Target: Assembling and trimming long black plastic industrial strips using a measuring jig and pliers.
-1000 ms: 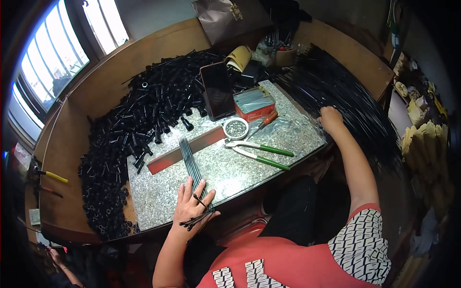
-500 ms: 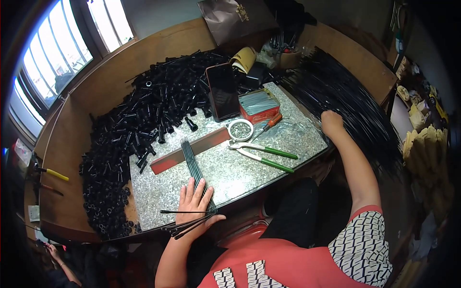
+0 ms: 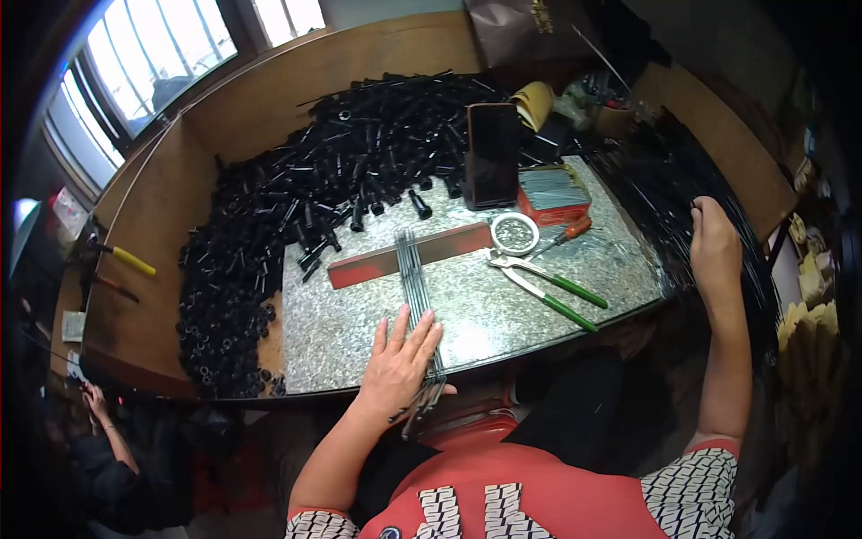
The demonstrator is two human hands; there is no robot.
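Note:
My left hand (image 3: 400, 359), its fingers stretched out, rests along a bundle of thin dark metal rods (image 3: 413, 283). Their far ends lie across a red and grey bar (image 3: 368, 268); the knobbed near ends fan out past the table edge, beside my wrist. At the right, my right hand (image 3: 716, 242) is closed, raised over a big heap of long black rods (image 3: 660, 184). One thin rod (image 3: 603, 59) slants up beyond the heap, roughly in line with that hand; its lower part is hard to make out against the dark heap.
On the speckled tabletop (image 3: 350, 337) are green-handled pincers (image 3: 575, 292), a white ring-shaped dish (image 3: 514, 235), an orange-handled screwdriver (image 3: 575, 231), a red tin of thin rods (image 3: 552, 211) and an upright phone (image 3: 492, 157). Black tubular parts (image 3: 305, 180) pile up behind. Another person's arm (image 3: 112, 431) shows lower left.
The view has shifted, moving the table leftward-to-right in the picture. My right hand has lifted from the heap's near end, and a slanting rod now shows. The rods' knobbed ends have swung closer together.

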